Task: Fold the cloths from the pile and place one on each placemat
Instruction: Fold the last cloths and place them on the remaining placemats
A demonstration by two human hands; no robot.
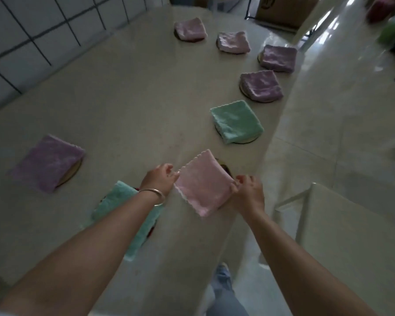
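A folded pink cloth (203, 184) hangs just above the table's near right edge. My left hand (160, 177) pinches its left corner and my right hand (249, 190) pinches its right corner. Behind the cloth a dark round placemat (225, 168) peeks out, mostly hidden. Folded cloths lie on other placemats: a green one (236, 121), a purple one (260, 86), another purple one (278, 58) and two pink ones (234, 42) (190, 28) along the right edge. A purple cloth (47, 163) lies at the left and a green cloth (126, 215) under my left forearm.
The beige table (128, 99) runs away from me beside a tiled wall (32, 30) on the left. A white chair or stool (342, 220) stands at the right on the glossy floor. A cardboard box (283, 8) sits beyond the table's far end.
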